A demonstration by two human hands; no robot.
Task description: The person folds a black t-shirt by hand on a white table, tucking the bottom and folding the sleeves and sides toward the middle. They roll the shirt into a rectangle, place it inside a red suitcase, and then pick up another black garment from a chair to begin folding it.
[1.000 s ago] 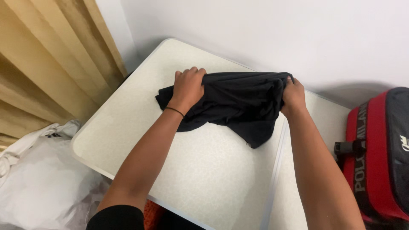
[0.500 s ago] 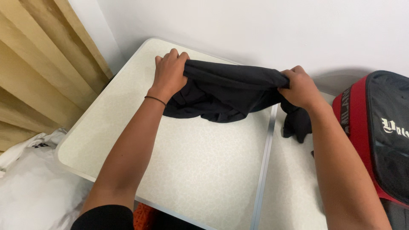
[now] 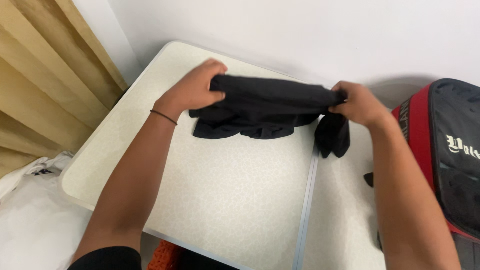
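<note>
Nearest: orange mesh thing (image 3: 162, 256) under the table's near edge, only a corner visible, contents not visible. White cloth pile (image 3: 35, 220) low on the left, beside the table.

Table (image 3: 225, 200): pale speckled top, metal seam running near-to-far right of centre. Near half of the top is bare, lots of free surface between the forearms.

Left hand (image 3: 192, 90): fingers curled, clenched on the left end of the black cloth (image 3: 265, 102); thin dark band on the wrist. Right hand (image 3: 357, 102): closed, pinching the cloth's right end. Cloth is stretched between the two hands over the far half of the table, top edge lifted, lower folds bunched and resting on the surface. A loose tail hangs below the right hand, just across the seam.

Right side: red and black bag (image 3: 450, 160) just beside the table's right part, close to the right forearm; shut as far as visible, inside not seen.

Left: tan curtain (image 3: 45, 85) near the far-left corner. Far: white wall (image 3: 300, 30) runs right along the table's back edge, little room behind the cloth.
</note>
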